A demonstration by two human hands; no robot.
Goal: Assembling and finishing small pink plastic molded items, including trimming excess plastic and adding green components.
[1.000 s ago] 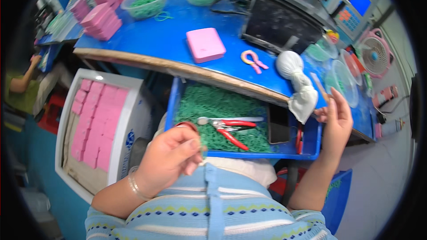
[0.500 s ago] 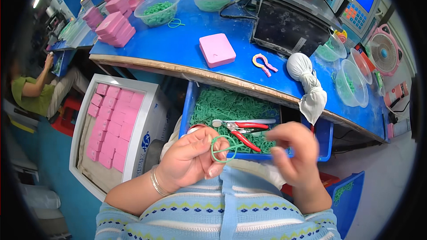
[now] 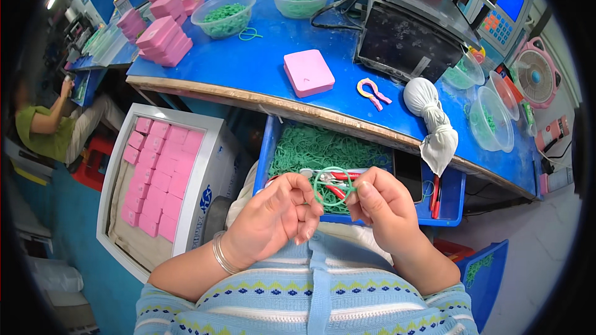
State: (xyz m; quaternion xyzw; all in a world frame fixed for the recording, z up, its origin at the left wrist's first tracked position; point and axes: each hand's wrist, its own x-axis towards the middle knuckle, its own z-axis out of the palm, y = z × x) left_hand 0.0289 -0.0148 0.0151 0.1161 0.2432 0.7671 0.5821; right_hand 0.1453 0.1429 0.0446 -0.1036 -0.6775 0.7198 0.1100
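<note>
A thin green hoop (image 3: 335, 169) with a short stem on its right side is held upright between my two hands. The thumb and forefinger of my right hand (image 3: 391, 211) pinch the stem. My left hand (image 3: 267, 220), fingers curled and palm partly up, has its fingertips at the hoop's left edge. Behind the hoop lie red-handled pliers (image 3: 336, 192), partly hidden by it and by my fingers. They rest on tangled green strands (image 3: 329, 149) in a blue drawer (image 3: 265, 149). Red pens (image 3: 436, 201) and a dark flat object (image 3: 407, 174) occupy its right part.
On the blue table (image 3: 248, 65) are a pink block (image 3: 308, 73), a pink-and-yellow clip (image 3: 374, 94), a tied white cloth bundle (image 3: 425, 111) and a black machine (image 3: 397, 40). Left stands a white-framed box of pink blocks (image 3: 155, 174). A co-worker (image 3: 46, 121) sits far left.
My right hand has come in from the right and now pinches the hoop's stem. The hoop has shifted slightly right and up, toward the space between my hands.
</note>
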